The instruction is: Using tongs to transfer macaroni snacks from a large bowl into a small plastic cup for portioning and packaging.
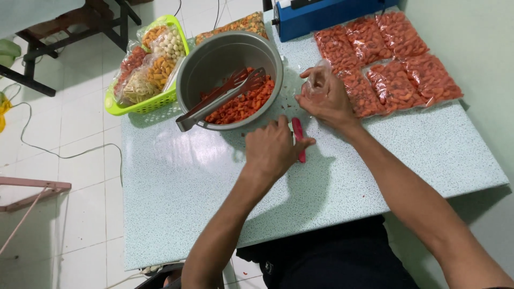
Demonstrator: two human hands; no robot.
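Note:
My left hand (273, 150) rests on the pale speckled table (176, 192) with its fingers closed around a slim red tool (298, 134), just in front of a grey metal bowl (214, 56). In the bowl lie orange-red snack pieces (243, 104) and metal tongs (219, 96). My right hand (324, 96) pinches a clear plastic bag (316, 75) at the table, right of the bowl.
Several sealed bags of orange snacks (396, 59) lie in rows at the right. A blue sealing machine (321, 13) stands at the back. A green basket (144, 104) with bagged mixed snacks sits left of the bowl. Cables run over the tiled floor.

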